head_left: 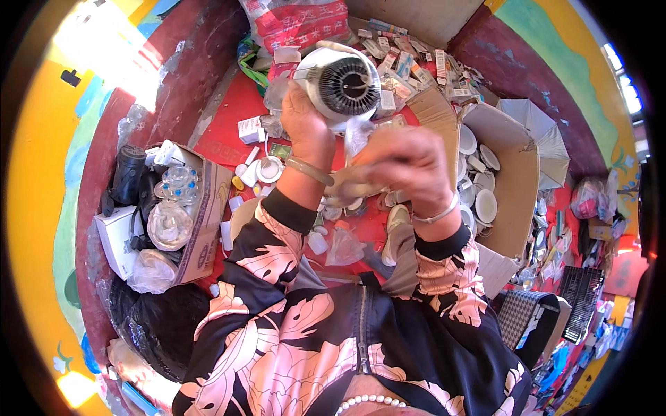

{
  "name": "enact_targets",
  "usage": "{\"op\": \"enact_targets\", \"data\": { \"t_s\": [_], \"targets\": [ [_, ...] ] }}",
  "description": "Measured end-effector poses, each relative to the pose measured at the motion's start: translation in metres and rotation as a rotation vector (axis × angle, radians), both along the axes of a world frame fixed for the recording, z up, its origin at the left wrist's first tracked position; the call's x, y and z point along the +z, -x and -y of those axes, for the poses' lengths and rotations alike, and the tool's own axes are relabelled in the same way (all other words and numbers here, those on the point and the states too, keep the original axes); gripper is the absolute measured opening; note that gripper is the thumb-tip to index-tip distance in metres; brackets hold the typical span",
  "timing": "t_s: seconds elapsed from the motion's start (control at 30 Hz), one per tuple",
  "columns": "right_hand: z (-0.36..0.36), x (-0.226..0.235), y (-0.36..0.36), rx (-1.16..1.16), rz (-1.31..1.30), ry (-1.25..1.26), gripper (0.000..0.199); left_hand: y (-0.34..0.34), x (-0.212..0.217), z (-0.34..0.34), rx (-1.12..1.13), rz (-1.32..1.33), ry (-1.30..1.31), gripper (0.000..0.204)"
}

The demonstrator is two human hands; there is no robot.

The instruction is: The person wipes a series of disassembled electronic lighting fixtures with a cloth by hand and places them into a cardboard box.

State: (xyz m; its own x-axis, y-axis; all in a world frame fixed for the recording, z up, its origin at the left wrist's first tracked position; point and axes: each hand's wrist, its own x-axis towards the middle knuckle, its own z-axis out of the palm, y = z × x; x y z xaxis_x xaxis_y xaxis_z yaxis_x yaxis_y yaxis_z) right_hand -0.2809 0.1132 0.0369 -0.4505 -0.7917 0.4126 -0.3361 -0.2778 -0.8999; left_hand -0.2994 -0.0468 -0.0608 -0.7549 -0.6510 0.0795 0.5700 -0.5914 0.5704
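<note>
Near the top middle, my left hand (303, 119) is closed around the side of a white round light fitting (348, 87). The fitting's black ribbed heat sink faces up, with a wire at its centre. Just below and to the right, my right hand (409, 163) is smeared by motion, its fingers curled in. Beside those fingers shows a bit of clear plastic (358, 135); what they grip cannot be made out. Under both hands, white round light fittings (270, 169) and small parts lie on a red cloth.
On the left stands a cardboard box (208, 215) of bulbs and wrapped parts. An open cardboard box (517, 180) of white round fittings (485, 205) is on the right. Small packets (416, 69) pile up at the back, beside a red-and-white sack (298, 21). A black plastic bag (156, 322) lies lower left.
</note>
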Motion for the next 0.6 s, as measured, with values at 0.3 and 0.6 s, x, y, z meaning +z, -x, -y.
{"op": "enact_targets", "data": {
  "t_s": [0.3,0.6],
  "targets": [
    [-0.041,0.034,0.013,-0.445,-0.306,-0.380,0.015,-0.001,-0.009,0.004,-0.133,0.069,-0.215,0.042],
    [-0.010,0.008,0.012,-0.384,0.537,-0.144,0.014,-0.001,0.004,0.002,-0.160,-0.006,-0.409,0.043]
  ]
}}
